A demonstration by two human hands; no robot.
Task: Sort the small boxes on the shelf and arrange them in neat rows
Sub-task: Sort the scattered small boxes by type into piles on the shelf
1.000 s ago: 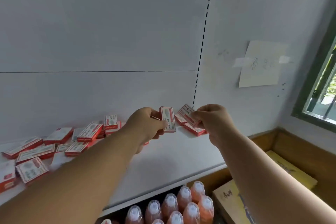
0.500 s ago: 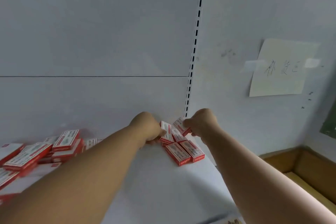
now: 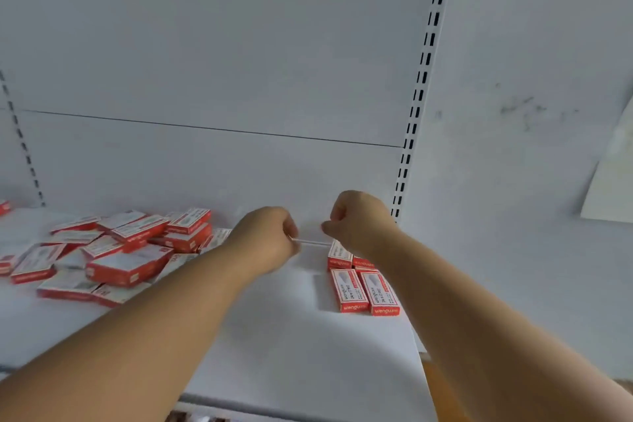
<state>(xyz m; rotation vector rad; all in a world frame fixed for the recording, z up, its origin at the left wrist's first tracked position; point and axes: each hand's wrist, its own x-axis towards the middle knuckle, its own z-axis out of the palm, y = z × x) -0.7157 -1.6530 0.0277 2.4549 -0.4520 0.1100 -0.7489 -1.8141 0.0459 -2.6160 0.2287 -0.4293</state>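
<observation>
Small red-and-white boxes lie on a white shelf (image 3: 291, 346). A loose pile of boxes (image 3: 126, 250) covers the left part. At the right end, two boxes (image 3: 364, 291) lie side by side, with two more boxes (image 3: 346, 259) behind them by the back wall. My left hand (image 3: 270, 236) is closed on a small box (image 3: 311, 242), seen edge-on as a thin white strip just left of the back pair. My right hand (image 3: 359, 219) hovers over the back pair, its fingers pinched together with nothing visible between them.
A slotted upright (image 3: 416, 106) marks the right end of the shelf's back panel. A paper note (image 3: 613, 181) hangs on the wall at the far right. The shelf's front edge (image 3: 274, 408) runs along the bottom, with a brown surface below right.
Both hands have reached further in towards the back right corner. The box from my right hand now lies in the back row. My left hand's box has turned flat, edge-on.
</observation>
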